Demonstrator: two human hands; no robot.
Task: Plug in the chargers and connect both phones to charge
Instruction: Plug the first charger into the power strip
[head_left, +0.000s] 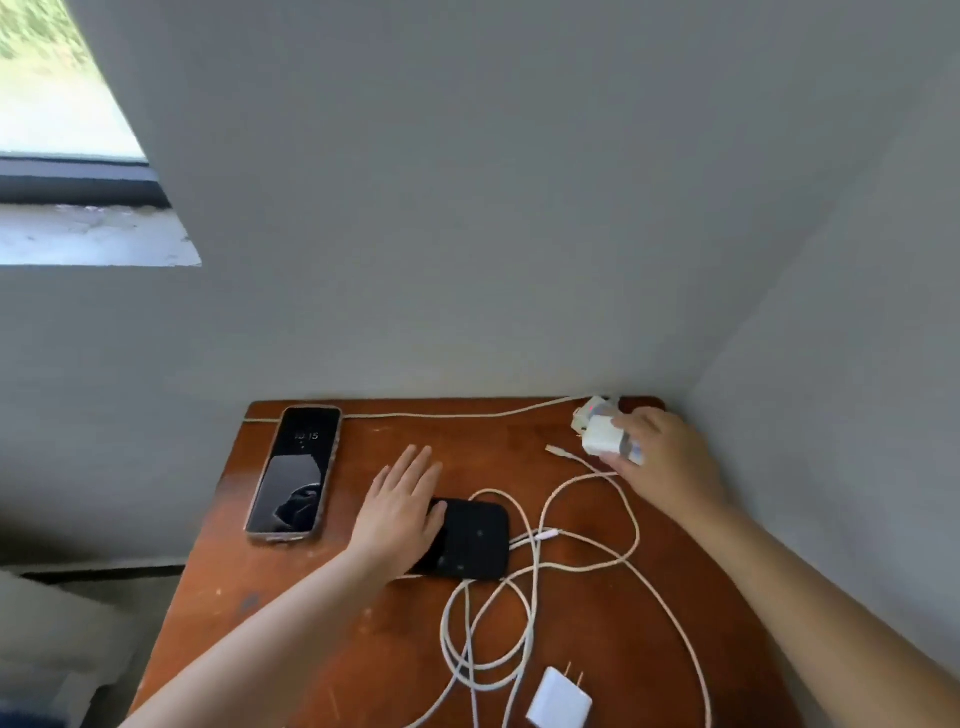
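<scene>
On a wooden surface (363, 649) in a wall corner, the right hand (665, 457) grips a white charger (605, 434) at the far-corner outlet, likely plugging in. The left hand (400, 512) lies flat, released, on a black phone (467, 540). A second phone (296, 470) lies far left; a spare charger (560, 699) waits amid tangled cables (524, 613), which need sorting next.

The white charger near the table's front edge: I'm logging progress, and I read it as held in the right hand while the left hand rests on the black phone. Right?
Not quite. The head view shows that white charger lying loose on the table, prongs up, untouched. The right hand holds a different white charger at the far corner. The left hand does rest on the black phone.
</scene>
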